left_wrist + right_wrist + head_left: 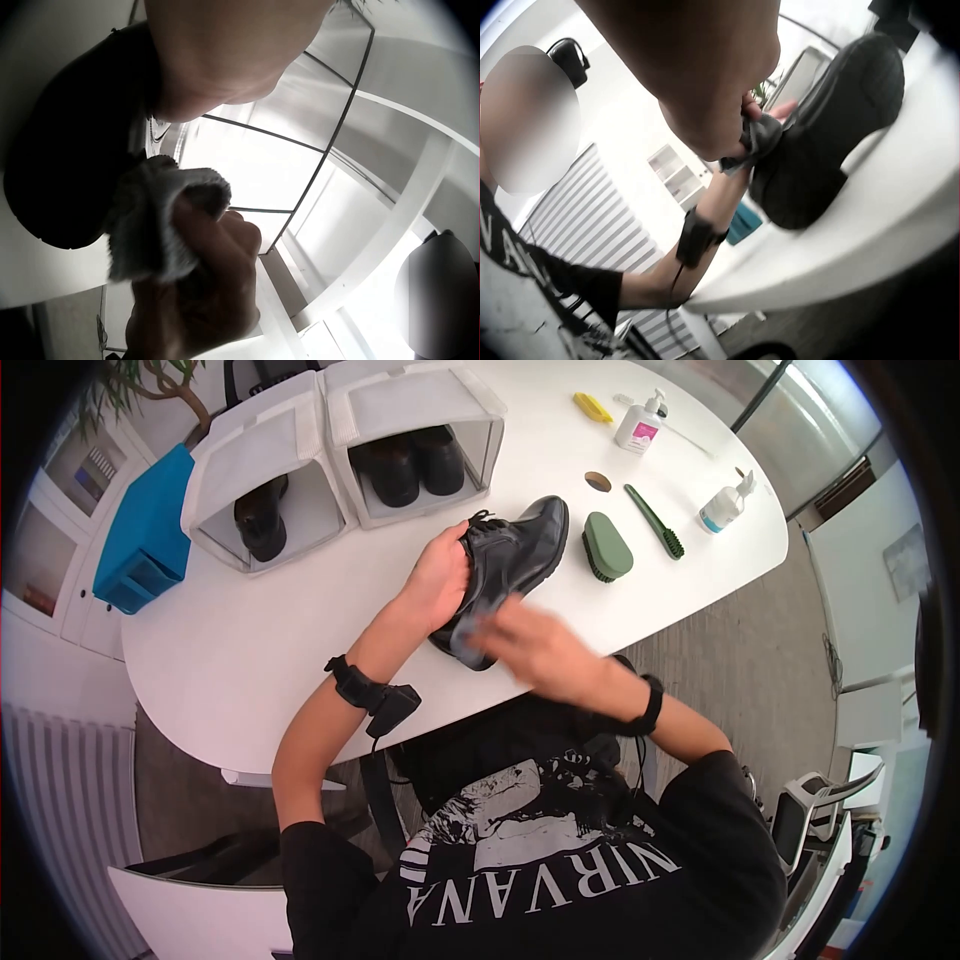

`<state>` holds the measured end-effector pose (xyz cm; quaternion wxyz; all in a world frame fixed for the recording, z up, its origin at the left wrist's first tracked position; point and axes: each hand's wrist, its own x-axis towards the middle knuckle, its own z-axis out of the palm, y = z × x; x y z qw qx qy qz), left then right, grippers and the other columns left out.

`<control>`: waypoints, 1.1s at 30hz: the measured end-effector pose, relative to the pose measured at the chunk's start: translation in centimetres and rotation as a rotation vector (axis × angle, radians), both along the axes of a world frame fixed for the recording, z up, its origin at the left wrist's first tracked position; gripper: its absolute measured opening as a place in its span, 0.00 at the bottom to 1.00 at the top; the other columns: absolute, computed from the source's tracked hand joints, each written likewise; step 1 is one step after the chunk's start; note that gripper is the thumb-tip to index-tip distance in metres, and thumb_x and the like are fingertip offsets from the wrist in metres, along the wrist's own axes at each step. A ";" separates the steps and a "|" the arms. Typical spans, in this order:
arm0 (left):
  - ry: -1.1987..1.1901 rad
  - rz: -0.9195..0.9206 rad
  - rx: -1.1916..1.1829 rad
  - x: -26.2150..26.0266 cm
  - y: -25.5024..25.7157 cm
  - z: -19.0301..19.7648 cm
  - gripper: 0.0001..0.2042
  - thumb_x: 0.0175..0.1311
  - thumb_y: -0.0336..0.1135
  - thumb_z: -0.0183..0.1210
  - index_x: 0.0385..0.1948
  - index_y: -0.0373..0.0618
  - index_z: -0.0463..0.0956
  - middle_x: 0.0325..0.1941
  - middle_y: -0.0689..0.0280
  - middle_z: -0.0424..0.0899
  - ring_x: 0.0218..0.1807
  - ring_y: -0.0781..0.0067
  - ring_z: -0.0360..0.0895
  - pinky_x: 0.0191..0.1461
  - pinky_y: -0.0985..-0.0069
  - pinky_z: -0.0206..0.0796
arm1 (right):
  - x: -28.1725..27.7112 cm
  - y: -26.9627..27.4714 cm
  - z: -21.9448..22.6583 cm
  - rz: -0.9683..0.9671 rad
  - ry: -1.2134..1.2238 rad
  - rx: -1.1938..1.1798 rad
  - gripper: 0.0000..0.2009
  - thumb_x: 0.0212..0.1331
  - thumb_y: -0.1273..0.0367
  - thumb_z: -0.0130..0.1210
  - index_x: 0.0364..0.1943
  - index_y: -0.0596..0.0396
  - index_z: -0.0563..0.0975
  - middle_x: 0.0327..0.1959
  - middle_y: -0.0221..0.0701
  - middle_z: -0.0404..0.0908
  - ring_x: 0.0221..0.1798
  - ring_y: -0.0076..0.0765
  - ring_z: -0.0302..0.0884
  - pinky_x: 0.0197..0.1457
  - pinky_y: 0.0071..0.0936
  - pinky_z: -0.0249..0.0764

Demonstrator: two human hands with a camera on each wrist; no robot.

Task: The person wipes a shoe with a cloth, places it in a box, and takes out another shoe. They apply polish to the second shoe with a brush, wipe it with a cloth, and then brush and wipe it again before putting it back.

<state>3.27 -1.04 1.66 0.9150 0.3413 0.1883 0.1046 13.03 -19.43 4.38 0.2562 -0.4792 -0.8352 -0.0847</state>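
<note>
A black lace-up leather shoe (522,552) is tilted over the white table, its toe towards the far right. My left hand (440,578) grips it at the side near the laces. In my right hand (548,648), blurred in the head view, is a grey cloth (466,641) against the shoe's heel end. The left wrist view shows the cloth (154,217) bunched in the right hand's fingers beside the dark shoe (79,142). Seen from the right wrist, the shoe's sole (840,135) faces the camera; the left hand's fingers are mostly hidden behind the shoe.
Two white shoe boxes (415,400) with black shoes inside stand at the back left, beside a blue box (150,525). To the right lie a green shoe brush (608,545), a thin green brush (655,523) and a yellow object (593,407), near two pump bottles (640,428).
</note>
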 end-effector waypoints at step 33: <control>0.046 -0.046 0.366 0.7 0.0 -2.2 0.10 0.76 0.28 0.58 0.53 0.34 0.80 0.47 0.62 0.88 0.48 0.74 0.87 0.52 0.73 0.81 | 10.0 2.3 1.1 -0.388 0.278 -0.127 0.15 0.56 0.80 0.64 0.48 0.56 0.85 0.40 0.40 0.78 0.48 0.53 0.79 0.51 0.45 0.78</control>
